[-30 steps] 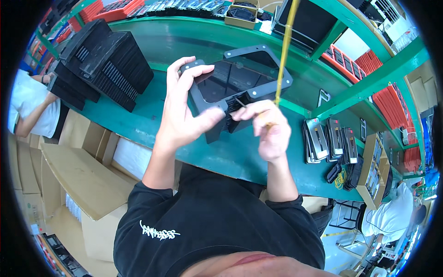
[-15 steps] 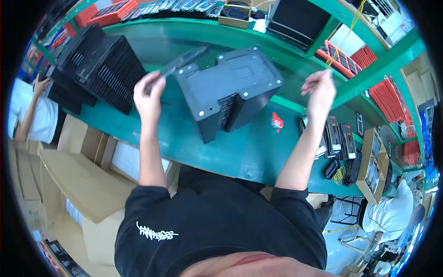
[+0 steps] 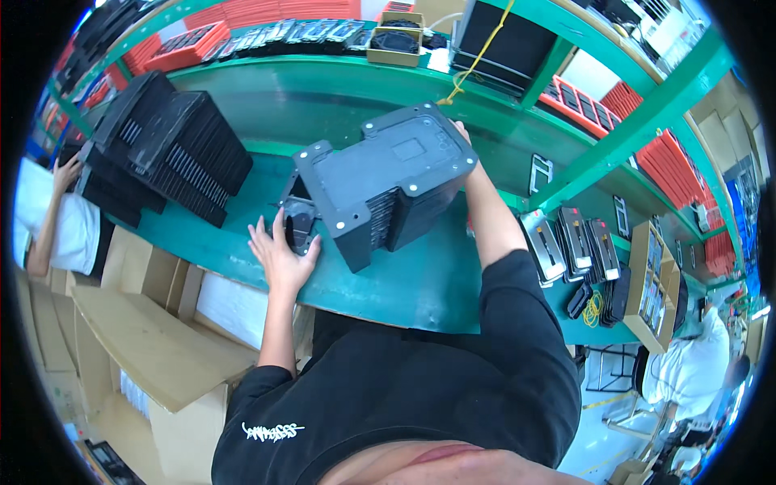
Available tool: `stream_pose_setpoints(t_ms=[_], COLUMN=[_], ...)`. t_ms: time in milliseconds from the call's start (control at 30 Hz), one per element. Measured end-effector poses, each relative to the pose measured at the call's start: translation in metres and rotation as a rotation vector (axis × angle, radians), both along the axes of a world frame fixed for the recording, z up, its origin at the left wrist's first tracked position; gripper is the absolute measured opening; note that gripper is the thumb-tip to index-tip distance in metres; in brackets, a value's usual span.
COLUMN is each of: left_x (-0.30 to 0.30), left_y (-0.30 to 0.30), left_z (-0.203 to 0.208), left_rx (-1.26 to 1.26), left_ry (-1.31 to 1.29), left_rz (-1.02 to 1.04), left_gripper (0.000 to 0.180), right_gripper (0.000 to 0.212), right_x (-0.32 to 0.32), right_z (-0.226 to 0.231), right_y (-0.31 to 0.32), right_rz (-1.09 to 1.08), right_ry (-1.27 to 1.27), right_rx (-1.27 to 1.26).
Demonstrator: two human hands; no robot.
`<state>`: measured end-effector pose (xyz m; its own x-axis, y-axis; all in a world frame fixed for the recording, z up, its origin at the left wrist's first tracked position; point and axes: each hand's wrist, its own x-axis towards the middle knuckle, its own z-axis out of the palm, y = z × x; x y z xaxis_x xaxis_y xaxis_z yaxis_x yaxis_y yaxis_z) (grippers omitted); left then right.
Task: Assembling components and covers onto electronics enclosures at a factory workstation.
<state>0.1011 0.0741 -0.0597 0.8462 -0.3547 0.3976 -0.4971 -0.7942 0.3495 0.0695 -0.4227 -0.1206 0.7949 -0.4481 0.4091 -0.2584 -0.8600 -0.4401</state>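
A tall stack of black slotted plates (image 3: 388, 158), pale round dots at the top plate's corners, stands on the green bench in front of me. At its left side is a dark flat piece (image 3: 299, 225), its far part overlapped by the stack. My left hand (image 3: 281, 257) is at the near end of that piece, fingers spread, the thumb and index finger on either side of it. Around the stack's far right corner reaches my right hand (image 3: 462, 133). Only a bit of it shows, so its grip is hidden.
More black plate stacks (image 3: 174, 149) stand at the left. Packaged devices (image 3: 570, 246) and a divided cardboard box (image 3: 651, 291) lie at the right. A yellow cord (image 3: 483, 55) hangs from above. Open cartons (image 3: 153, 331) stand by the bench's left front. Co-workers are at both sides.
My left hand has come nearer and lower, and its fingers have spread. The dark piece is now beside the stack. My right hand has moved left to the stack's far right corner.
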Motion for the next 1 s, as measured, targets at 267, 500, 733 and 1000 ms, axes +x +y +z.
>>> stream_pose_setpoints(t_ms=[267, 500, 733, 1000], left_x=[-0.012, -0.029, 0.007, 0.004], left_y=[0.004, -0.063, -0.077, -0.067], left_z=[0.019, 0.039, 0.043, 0.153], left_rx=[-0.847, -0.669, -0.763, -0.801], left_ry=[0.333, 0.199, 0.496, 0.300], left_rz=[-0.482, -0.736, -0.952, -0.895], left_gripper=[0.114, 0.145, 0.152, 0.138], right_gripper=[0.032, 0.027, 0.023, 0.026], right_x=[0.015, -0.185, -0.182, -0.107], right_z=[0.079, 0.229, 0.342, 0.312], right_y=[-0.012, 0.018, 0.215, 0.247], right_rz=[-0.204, -0.357, 0.050, -0.119], right_ry=[0.668, 0.261, 0.031, 0.157], right_rx=[-0.319, -0.089, 0.092, -0.238])
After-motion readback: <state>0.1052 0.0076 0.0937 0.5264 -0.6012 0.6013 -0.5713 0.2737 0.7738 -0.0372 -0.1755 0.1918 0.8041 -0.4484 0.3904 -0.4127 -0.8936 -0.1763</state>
